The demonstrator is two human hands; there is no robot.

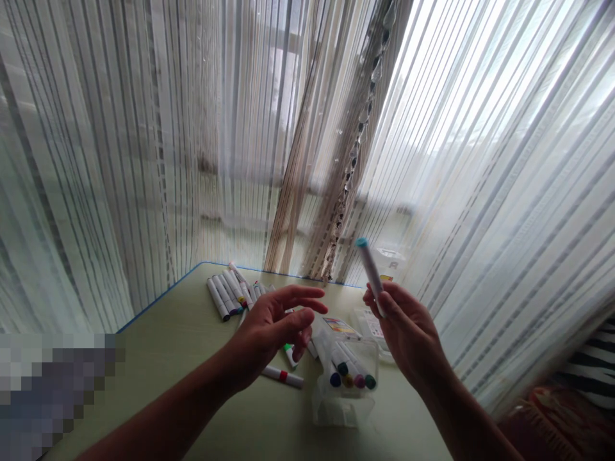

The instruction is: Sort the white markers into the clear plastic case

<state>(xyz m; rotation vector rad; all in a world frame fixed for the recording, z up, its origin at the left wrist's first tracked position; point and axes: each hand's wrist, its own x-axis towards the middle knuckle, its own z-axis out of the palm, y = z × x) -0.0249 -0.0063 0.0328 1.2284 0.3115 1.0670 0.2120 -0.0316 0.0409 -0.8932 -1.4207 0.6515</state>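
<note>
My right hand (406,320) grips a white marker (369,272) with a light-blue end, held up tilted above the table. My left hand (283,317) hovers over the loose markers, its fingers apart and nothing between them. Between the hands a clear plastic marker case (344,349) lies on the table, holding several markers with their blue, yellow, pink and green ends facing me. Just left of the case, a white marker with a red band (283,376) lies on the table, and a green-banded marker (290,355) is partly hidden by my left hand.
Several white markers (223,291) lie in a loose pile at the back left of the pale green table (163,358). Behind the case sits a clear plastic lid or box (369,326). Striped sheer curtains (240,160) hang along the table's far edge. Dark patterned fabric (586,365) is at the right.
</note>
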